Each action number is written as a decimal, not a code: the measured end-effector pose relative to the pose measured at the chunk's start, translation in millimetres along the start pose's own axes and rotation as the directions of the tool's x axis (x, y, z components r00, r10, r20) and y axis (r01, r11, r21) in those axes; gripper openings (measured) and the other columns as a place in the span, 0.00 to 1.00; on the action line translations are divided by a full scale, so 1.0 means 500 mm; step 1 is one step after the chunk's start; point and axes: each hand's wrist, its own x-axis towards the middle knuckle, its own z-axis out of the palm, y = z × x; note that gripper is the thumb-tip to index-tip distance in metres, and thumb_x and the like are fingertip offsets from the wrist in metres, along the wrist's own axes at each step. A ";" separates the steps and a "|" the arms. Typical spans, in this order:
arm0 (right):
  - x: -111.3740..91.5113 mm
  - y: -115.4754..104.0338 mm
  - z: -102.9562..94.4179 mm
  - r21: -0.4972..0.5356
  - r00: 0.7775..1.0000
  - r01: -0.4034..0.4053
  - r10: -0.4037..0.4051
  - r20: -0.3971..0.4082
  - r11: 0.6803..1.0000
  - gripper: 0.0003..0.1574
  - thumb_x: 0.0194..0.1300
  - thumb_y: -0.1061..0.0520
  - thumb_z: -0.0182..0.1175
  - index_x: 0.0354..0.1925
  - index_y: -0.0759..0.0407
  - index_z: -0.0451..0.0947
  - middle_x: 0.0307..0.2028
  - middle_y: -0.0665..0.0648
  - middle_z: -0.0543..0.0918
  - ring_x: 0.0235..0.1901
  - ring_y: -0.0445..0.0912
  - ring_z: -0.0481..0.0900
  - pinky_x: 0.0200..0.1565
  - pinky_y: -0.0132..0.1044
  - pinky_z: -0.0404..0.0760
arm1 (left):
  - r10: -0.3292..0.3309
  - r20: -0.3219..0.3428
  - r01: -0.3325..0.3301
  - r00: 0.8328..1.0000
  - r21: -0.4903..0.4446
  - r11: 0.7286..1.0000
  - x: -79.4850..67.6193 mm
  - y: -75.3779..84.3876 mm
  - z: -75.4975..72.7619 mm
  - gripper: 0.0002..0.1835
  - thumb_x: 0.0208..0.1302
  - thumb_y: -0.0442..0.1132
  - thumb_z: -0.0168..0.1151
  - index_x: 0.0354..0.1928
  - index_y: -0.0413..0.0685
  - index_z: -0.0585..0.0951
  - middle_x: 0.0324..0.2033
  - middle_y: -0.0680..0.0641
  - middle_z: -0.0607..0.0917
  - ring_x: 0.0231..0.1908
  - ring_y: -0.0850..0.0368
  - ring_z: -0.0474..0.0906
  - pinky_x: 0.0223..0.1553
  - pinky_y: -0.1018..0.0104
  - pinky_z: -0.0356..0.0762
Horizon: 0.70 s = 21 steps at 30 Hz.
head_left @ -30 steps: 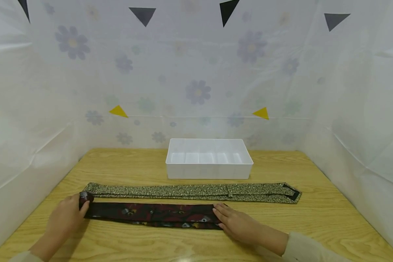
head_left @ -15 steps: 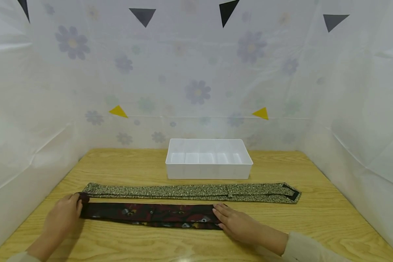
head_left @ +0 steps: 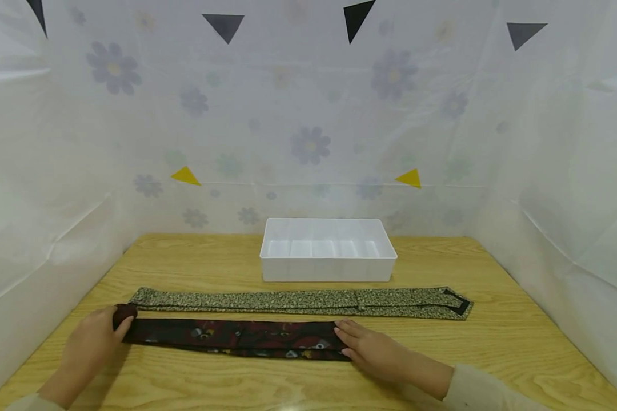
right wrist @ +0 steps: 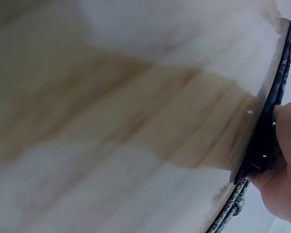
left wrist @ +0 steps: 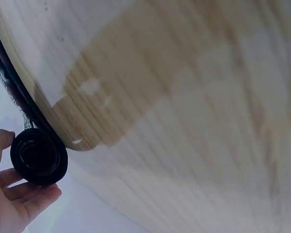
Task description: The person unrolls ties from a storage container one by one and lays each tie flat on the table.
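Note:
A dark necktie (head_left: 211, 337) with red and grey figures lies lengthwise across the front of the table. Its left end is rolled into a coil (left wrist: 39, 156), which my left hand (head_left: 89, 339) grips between thumb and fingers. At the tie's other end my right hand (head_left: 375, 351) rests with extended fingers pressing the cloth against the tabletop. Behind it, almost parallel, lies a green-and-black patterned necktie (head_left: 298, 299), underside up, its wide tip to the right. Neither hand holds this second tie. The coil's spiral end faces the camera in the left wrist view.
A white box (head_left: 329, 269) with several compartments stands behind the ties. The wooden table (head_left: 195, 260) is enclosed by white sheeting (head_left: 46, 245) at the sides and a flowered sheet (head_left: 257, 114) at the back.
My left hand has shifted a little to the left with the coil, and the flat part of the dark necktie now reaches further left. The right hand stays in place.

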 end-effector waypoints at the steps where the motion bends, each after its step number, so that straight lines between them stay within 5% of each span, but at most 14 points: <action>1: 0.001 0.002 0.000 0.035 1.000 -0.010 0.010 -0.012 0.999 0.26 0.72 0.53 0.45 0.61 0.68 0.68 0.62 0.67 0.69 0.60 0.59 0.69 0.55 0.47 0.77 | -0.010 0.015 0.010 1.000 -0.010 1.000 0.002 -0.002 -0.001 0.21 0.59 0.35 0.60 0.40 0.16 0.73 0.33 0.20 0.77 0.32 0.26 0.76 0.28 0.43 0.77; 9: 0.006 0.009 -0.006 0.271 0.980 -0.164 0.189 -0.068 0.948 0.27 0.66 0.56 0.55 0.59 0.69 0.69 0.57 0.68 0.72 0.56 0.59 0.72 0.50 0.49 0.77 | -0.102 0.140 0.111 0.985 -0.053 0.992 0.017 -0.026 0.000 0.29 0.59 0.41 0.61 0.46 0.14 0.70 0.40 0.18 0.75 0.39 0.24 0.73 0.34 0.42 0.76; 17: 0.010 0.013 -0.013 0.350 0.946 -0.250 0.305 -0.110 0.903 0.25 0.59 0.59 0.62 0.51 0.73 0.74 0.46 0.64 0.75 0.46 0.54 0.74 0.44 0.48 0.78 | -0.111 0.225 0.143 0.968 -0.132 0.981 0.026 -0.048 -0.004 0.33 0.61 0.46 0.59 0.48 0.12 0.70 0.41 0.18 0.75 0.36 0.28 0.76 0.29 0.50 0.77; 21: 0.010 0.014 -0.014 0.391 0.932 -0.293 0.352 -0.089 0.873 0.24 0.57 0.59 0.64 0.49 0.72 0.75 0.47 0.67 0.75 0.49 0.61 0.72 0.47 0.54 0.76 | -0.136 0.270 0.176 0.953 -0.131 0.976 0.027 -0.051 -0.005 0.37 0.63 0.50 0.57 0.49 0.13 0.69 0.44 0.18 0.74 0.40 0.26 0.74 0.33 0.47 0.78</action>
